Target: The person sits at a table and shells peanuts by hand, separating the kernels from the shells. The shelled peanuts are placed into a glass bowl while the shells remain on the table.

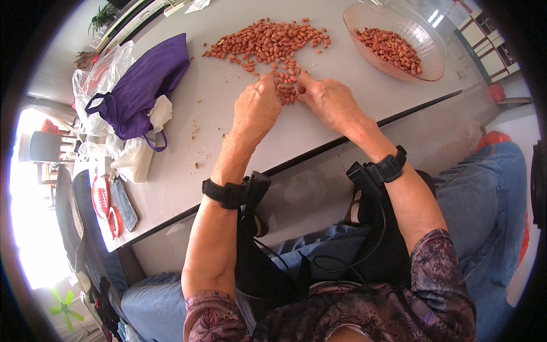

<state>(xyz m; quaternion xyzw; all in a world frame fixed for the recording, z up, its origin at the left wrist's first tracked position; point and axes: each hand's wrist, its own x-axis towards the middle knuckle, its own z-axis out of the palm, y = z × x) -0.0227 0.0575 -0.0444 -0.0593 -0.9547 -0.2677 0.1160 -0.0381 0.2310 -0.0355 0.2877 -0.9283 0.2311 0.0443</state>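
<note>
On the pale table lies a wide pile of red-skinned peanuts (269, 40), with a narrower trail of them running down toward me. My left hand (258, 100) touches the left side of this trail, its fingers bent. Across from it, my right hand (324, 100) has its thumb and fingertips at the trail's right side. Whether either hand pinches a peanut cannot be seen. A ribbed, clear pinkish bowl (372, 60) stands to the upper right, holding more peanuts (391, 49). Small bits of skin or debris (194, 128) are scattered left of my left hand.
A purple cloth bag (145, 81) lies on the left over clear plastic bags (85, 98). Near it are a tissue pack (134, 160), a phone (124, 205) and a red-and-white object (101, 196). The table's dark edge (316, 151) runs beneath my forearms.
</note>
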